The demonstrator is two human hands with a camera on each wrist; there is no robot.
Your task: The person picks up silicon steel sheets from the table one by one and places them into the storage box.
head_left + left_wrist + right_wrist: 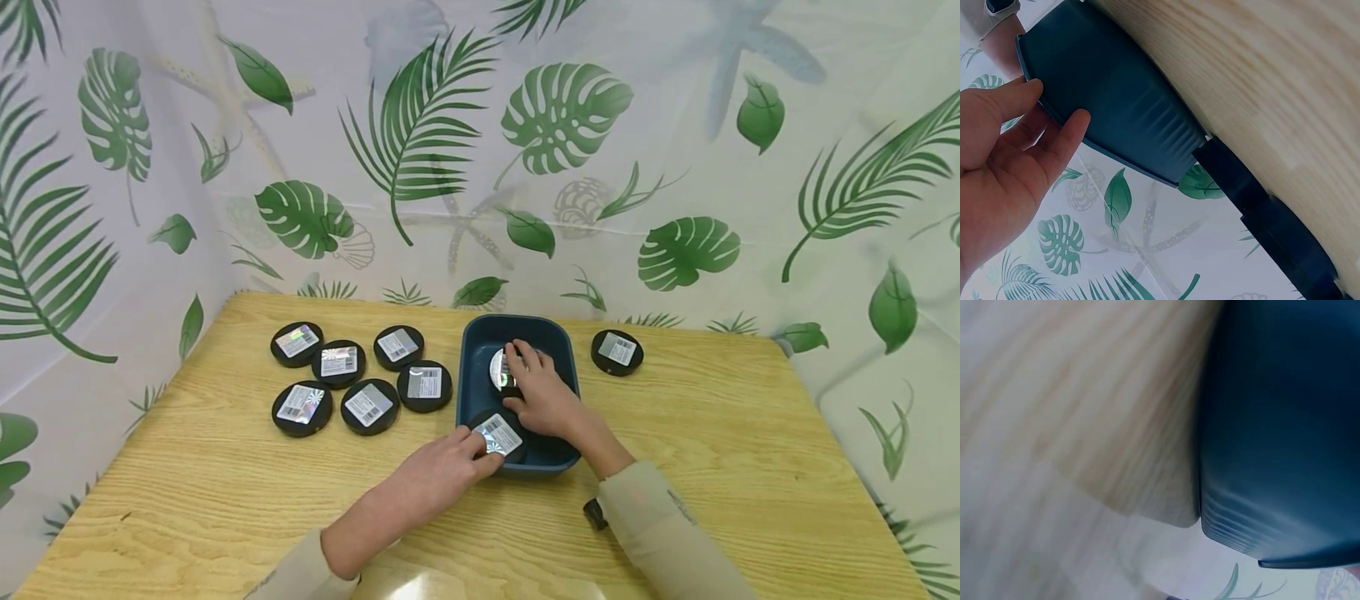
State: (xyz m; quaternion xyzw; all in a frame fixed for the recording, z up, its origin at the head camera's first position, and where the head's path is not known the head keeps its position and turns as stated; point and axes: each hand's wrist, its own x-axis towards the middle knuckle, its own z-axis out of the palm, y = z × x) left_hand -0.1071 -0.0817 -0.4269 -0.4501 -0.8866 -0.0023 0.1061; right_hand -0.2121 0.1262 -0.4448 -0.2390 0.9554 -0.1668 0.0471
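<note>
A dark blue plastic bin (468, 350) stands on the table between both hands. At its near left corner, my left hand (438, 475) grips the edge of a black round disc (501, 435) with a silver label. In the left wrist view, that hand's thumb and fingers (1075, 131) show at the bin's rim; the disc is hidden there. Reaching over the bin's right side, my right hand (543, 396) holds a second labelled disc (501, 372) inside, partly covered by the fingers. The right wrist view shows mostly the bin's outer wall (1279, 450), not the fingers.
Several black labelled discs (369, 407) lie label up left of the bin, some touching. One more disc (617, 352) lies to its right. A leaf-patterned cloth (450, 167) hangs behind the wooden table (720, 433). A small black object (596, 514) sits by the right sleeve.
</note>
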